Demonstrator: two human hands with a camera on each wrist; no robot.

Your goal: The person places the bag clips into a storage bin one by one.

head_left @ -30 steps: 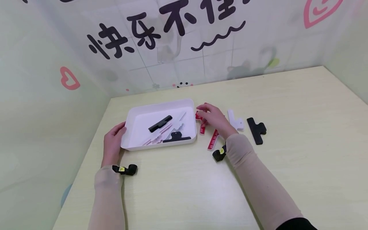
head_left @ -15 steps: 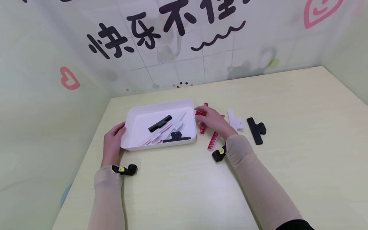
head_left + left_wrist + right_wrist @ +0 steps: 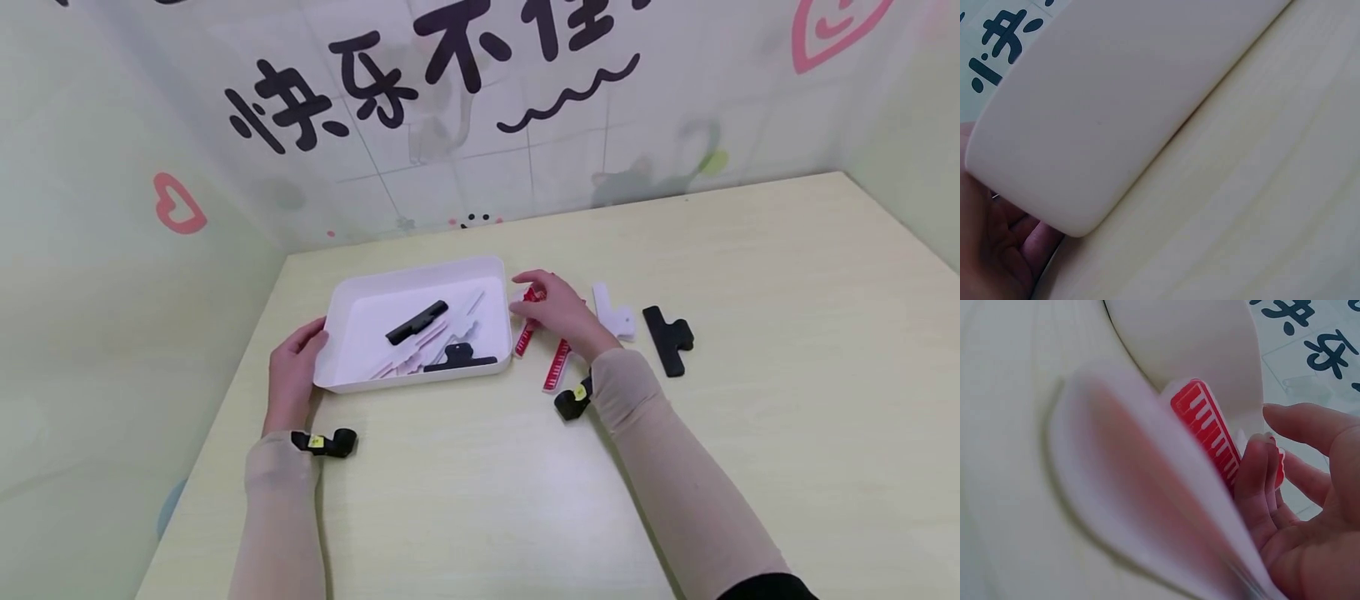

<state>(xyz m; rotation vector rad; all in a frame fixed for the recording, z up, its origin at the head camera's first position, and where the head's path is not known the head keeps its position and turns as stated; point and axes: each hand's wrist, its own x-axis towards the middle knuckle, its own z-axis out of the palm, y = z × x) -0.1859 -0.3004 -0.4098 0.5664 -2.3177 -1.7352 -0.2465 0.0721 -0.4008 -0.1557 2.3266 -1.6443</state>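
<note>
My left hand (image 3: pixel 291 379) grips the left end of a shallow white tray (image 3: pixel 412 382), thumb at the rim; in the left wrist view its fingers (image 3: pixel 1007 244) curl below the tray's corner. Inside lie black clips (image 3: pixel 417 323) and several pale clips (image 3: pixel 408 360). Beside the tray's right end, my right hand (image 3: pixel 562 312) has curled fingers around a red clip (image 3: pixel 523 337) with a white piano-key pattern, its thumb (image 3: pixel 1310 422) standing apart in the right wrist view. Part of this clip is hidden by the fingers. A second red clip (image 3: pixel 557 365) lies under the hand.
Right of my right hand lie a white clip (image 3: pixel 618 321) and a black clip (image 3: pixel 670 342) on the pale wooden table (image 3: pixel 465 500). A printed curtain (image 3: pixel 450 167) hangs behind the table. Each wrist wears a small black camera (image 3: pixel 330 442).
The red clip at my right fingers has turned, its lower end swinging left towards the tray. My left hand and the tray stay still.
</note>
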